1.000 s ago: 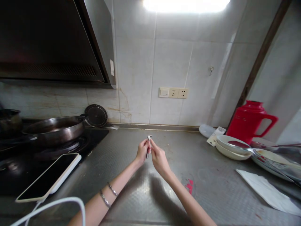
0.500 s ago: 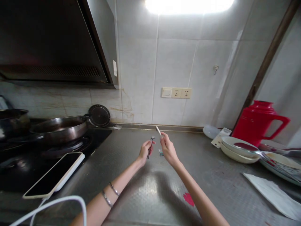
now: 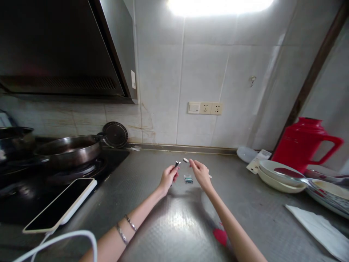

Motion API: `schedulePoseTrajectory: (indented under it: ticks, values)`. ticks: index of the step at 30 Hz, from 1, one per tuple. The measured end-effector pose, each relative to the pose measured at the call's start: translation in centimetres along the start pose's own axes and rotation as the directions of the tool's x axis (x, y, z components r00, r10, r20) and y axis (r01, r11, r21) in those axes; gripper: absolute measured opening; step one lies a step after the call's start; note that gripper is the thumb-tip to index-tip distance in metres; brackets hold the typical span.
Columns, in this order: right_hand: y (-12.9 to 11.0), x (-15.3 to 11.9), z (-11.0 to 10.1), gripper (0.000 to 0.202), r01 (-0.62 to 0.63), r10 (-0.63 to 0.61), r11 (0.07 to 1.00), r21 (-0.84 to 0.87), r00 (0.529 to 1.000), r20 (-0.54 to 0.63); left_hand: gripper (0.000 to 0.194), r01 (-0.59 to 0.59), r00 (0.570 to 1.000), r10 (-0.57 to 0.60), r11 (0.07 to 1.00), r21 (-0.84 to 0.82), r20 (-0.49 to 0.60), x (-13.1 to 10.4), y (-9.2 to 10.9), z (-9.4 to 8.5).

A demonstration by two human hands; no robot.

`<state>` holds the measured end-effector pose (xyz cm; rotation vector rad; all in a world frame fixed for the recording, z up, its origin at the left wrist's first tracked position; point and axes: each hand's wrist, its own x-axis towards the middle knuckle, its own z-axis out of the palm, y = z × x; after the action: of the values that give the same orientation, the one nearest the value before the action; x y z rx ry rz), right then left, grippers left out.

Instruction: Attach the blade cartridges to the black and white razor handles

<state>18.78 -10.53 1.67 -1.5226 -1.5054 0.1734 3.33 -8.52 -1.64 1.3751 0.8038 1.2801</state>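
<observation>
1. Left hand, left of the small packet, grips the dark tool, whose silver head pokes above the fingers.
2. Right hand, right of the packet, pinches the white stick.

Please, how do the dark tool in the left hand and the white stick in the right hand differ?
The dark tool is steeply tilted; the white stick slants more gently. The dark tool has a shiny head, while the white stick shows a pale, rounded tip. Both are slim and hand-held.

Metal counter bears small packet, white paper, bowls and red jug
</observation>
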Motion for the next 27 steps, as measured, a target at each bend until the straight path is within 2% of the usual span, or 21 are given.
schedulePoseTrajectory:
  ticks: [5, 13, 17, 19, 22, 25, 27]
  values:
    - [-0.7, -0.5, 0.0, 0.058, 0.105, -0.105, 0.994, 0.003, 0.994, 0.001, 0.034, 0.010, 0.999, -0.010, 1.000, 0.011, -0.034, -0.3, -0.2, 0.2]
    - [-0.5, -0.6, -0.1, 0.062, 0.145, -0.144, 0.989, 0.005, 0.989, -0.043, 0.032, 0.000, 0.999, -0.001, 1.000, -0.010, -0.043, -0.3, -0.1, 0.3]
    - [-0.2, -0.6, 0.0, 0.064, 0.146, -0.146, 0.989, 0.031, 0.989, -0.020, 0.030, -0.008, 1.000, 0.007, 0.995, -0.099, -0.010, -0.3, 0.3, 0.3]
    - [0.1, -0.6, -0.1, 0.063, 0.128, -0.127, 0.991, 0.037, 0.992, -0.021, 0.029, 0.029, 0.999, -0.025, 0.983, -0.182, 0.023, -0.4, 0.7, 0.2]
    - [0.1, -0.6, -0.1, 0.061, 0.132, -0.131, 0.989, 0.073, 0.991, -0.024, 0.027, 0.153, 0.987, -0.134, 0.942, -0.300, 0.083, -0.6, 1.1, 0.3]
    - [-0.3, -0.8, 0.2, 0.056, 0.163, -0.163, 0.979, 0.125, 0.987, -0.007, 0.027, 0.297, 0.953, -0.250, 0.884, -0.360, 0.172, -1.1, 1.2, 0.6]
    - [-0.4, -0.9, 0.5, 0.053, 0.166, -0.169, 0.975, 0.147, 0.985, 0.013, 0.027, 0.355, 0.931, -0.285, 0.851, -0.386, 0.228, -1.3, 1.2, 0.8]
